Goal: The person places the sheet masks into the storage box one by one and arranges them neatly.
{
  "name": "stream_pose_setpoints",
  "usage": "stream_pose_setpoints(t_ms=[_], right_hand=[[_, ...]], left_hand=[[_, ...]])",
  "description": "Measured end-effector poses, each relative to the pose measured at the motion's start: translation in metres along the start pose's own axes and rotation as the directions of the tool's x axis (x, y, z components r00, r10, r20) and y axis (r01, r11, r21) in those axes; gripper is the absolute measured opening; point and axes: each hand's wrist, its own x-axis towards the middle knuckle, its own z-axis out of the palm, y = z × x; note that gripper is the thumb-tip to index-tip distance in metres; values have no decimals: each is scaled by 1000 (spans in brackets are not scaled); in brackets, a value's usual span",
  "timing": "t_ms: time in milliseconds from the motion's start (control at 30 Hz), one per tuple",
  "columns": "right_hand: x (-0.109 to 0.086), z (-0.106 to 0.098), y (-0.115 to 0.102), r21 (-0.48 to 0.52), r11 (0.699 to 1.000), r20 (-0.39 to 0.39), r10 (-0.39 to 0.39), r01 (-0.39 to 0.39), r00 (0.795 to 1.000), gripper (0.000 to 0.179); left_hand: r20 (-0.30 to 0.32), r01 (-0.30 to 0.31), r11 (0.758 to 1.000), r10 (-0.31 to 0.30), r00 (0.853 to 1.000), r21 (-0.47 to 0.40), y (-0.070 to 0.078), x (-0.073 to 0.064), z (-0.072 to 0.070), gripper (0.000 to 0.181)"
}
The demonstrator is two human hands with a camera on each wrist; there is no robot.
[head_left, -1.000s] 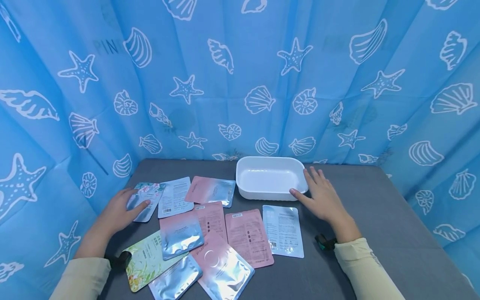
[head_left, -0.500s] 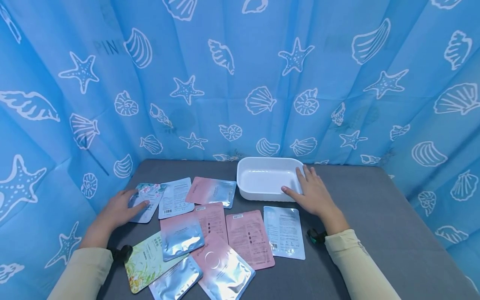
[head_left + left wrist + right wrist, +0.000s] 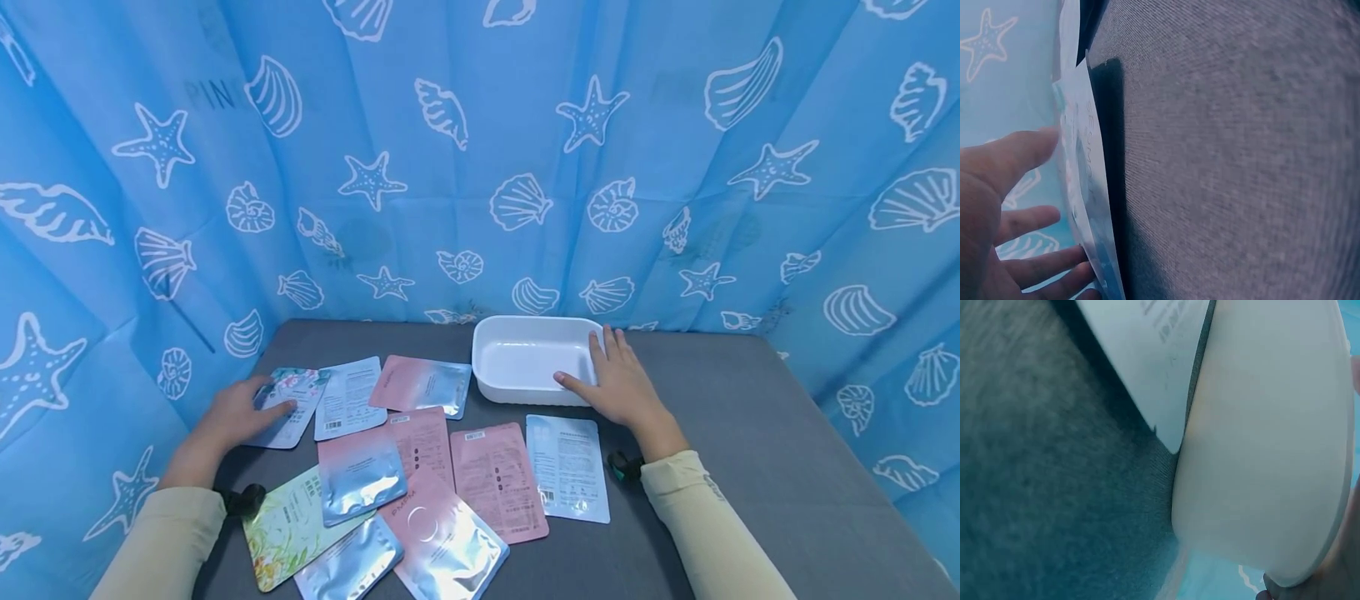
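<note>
My left hand (image 3: 232, 414) lies at the far left with thumb and fingers spread over a floral sheet mask packet (image 3: 300, 383). In the left wrist view, the fingertips are right at the edge of that packet (image 3: 1088, 156), which stands slightly off the grey cloth. At the back, my right hand (image 3: 626, 387) reaches over the right end of a white plastic basin (image 3: 525, 393), fingers extended and thumb over its front rim. In the right wrist view, the basin's smooth wall (image 3: 1260, 437) fills the middle, and parts of the hand show at the right edge.
Several flat packets spread over the grey table (image 3: 750, 433), including a green one (image 3: 292, 521), a pink one (image 3: 498, 483), a pink-and-silver one (image 3: 450, 542) and a pale blue one (image 3: 567, 471) just before the basin. A blue curtain (image 3: 480, 167) with shell prints surrounds the table.
My right hand has moved left, from the basin's right edge to over its right end. The left hand stays at the floral packet, with only a slight shift.
</note>
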Motion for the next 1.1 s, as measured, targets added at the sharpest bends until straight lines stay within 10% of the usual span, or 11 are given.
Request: stream_pose_setpoints(t_ms=[700, 1100], right_hand=[[4, 3, -7, -24, 999, 19, 30, -30, 999, 130], [4, 6, -3, -30, 999, 15, 37, -37, 999, 130]], left_hand=[[-27, 27, 999, -28, 999, -36, 1, -6, -2, 89], [23, 43, 972, -39, 999, -230, -5, -11, -2, 88]])
